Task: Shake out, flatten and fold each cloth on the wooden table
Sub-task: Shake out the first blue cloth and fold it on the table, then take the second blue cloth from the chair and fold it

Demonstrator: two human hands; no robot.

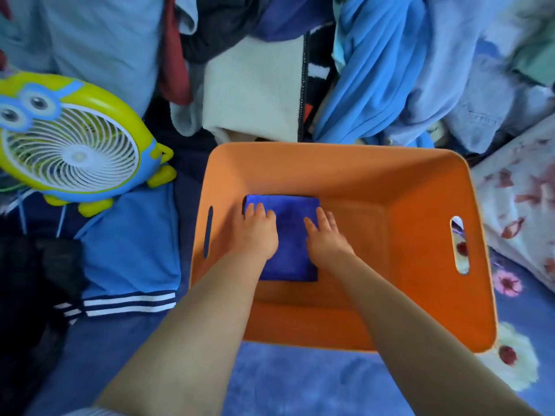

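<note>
A folded dark blue cloth (289, 235) lies flat on the bottom of an orange bin (420, 229), towards its left side. My left hand (255, 232) rests palm down on the cloth's left part, fingers straight. My right hand (326, 235) lies flat on the cloth's right edge, fingers spread and pointing away from me. Both forearms reach down into the bin from the near side. No wooden table is in view.
A yellow and blue cartoon fan (69, 145) stands at the left. A blue striped garment (129, 250) lies left of the bin. Heaped clothes (390, 70) fill the back. A floral pillow (522, 199) sits at the right, a blue flowered sheet (300, 382) underneath.
</note>
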